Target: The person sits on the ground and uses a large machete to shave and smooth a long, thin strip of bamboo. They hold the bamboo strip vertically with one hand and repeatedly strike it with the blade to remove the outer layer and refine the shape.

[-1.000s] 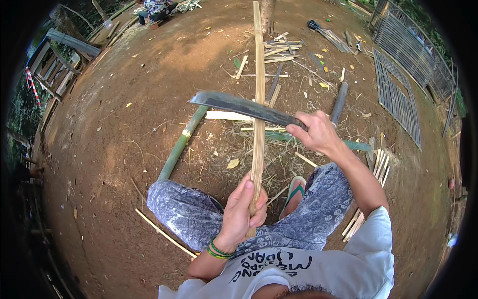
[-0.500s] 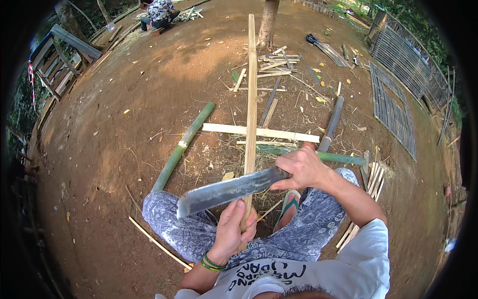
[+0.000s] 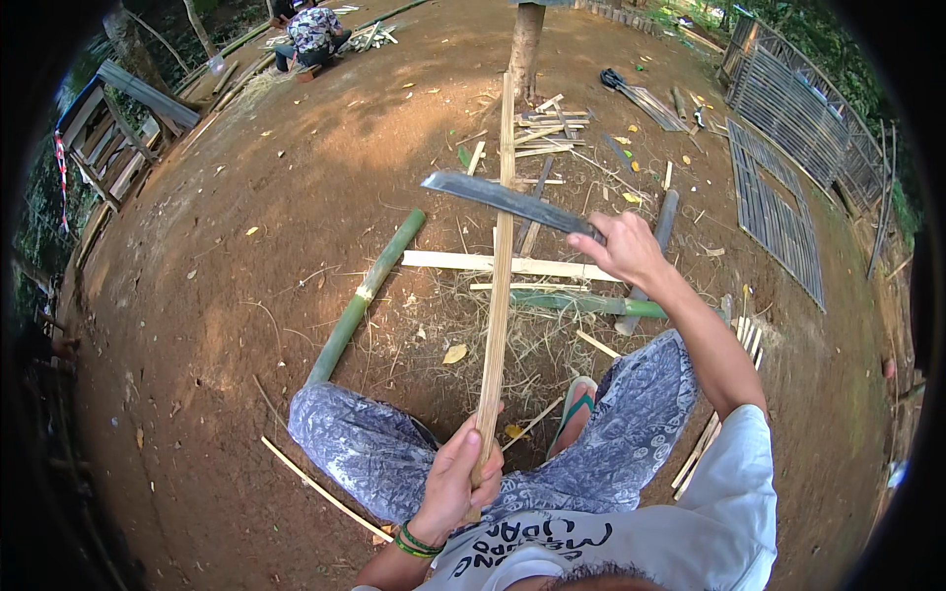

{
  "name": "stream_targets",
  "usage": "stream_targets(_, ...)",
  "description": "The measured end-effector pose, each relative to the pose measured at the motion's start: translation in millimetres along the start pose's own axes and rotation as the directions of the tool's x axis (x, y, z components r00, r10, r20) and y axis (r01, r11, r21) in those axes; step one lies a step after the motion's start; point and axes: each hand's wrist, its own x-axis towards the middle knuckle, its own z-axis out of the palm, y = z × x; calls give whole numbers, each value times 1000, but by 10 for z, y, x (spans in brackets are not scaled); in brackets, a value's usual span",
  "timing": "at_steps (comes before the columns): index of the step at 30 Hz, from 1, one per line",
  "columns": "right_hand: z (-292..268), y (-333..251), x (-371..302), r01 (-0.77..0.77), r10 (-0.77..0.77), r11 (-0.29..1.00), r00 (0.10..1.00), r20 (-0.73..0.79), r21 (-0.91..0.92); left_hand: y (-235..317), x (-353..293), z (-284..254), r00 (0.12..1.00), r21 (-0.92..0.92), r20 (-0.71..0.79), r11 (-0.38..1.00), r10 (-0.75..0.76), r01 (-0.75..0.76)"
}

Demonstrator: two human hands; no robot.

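Seemingly, a bamboo strip (image 3: pixel 501 286) jutting from the lap (image 3: pixel 564 480) is being shaved: the left hand (image 3: pixel 456 480) is clasping its near end, the right hand (image 3: pixel 631 254) gripping a knife (image 3: pixel 539 211) across it (contact unclear), probably needing steadiness next.

I am in an open-air work yard among trees: bare brown earth (image 3: pixel 227 295) lies all around me, a tree trunk (image 3: pixel 526 54) rises at twelve o'clock, and foliage (image 3: pixel 859 79) crowds the edge at two. Its work shows in the pile of split strips (image 3: pixel 545 128) near that trunk, the slatted panel (image 3: pixel 798 113) standing at two o'clock, the rough wooden frame (image 3: pixel 128 128) at ten, and another person (image 3: pixel 313 32) sitting low by scattered pieces (image 3: pixel 377 37) at eleven.
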Motion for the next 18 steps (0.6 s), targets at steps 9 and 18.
stream_targets(9,-83,360,210,-181,183,982,982,-43,49,-103,-188,-106,998,12,20,998,-54,53)
stream_targets(18,-63,346,139,216,-210,962,976,55,-165,-66,-200,-166,1000,-44,-1,999,-2,2)
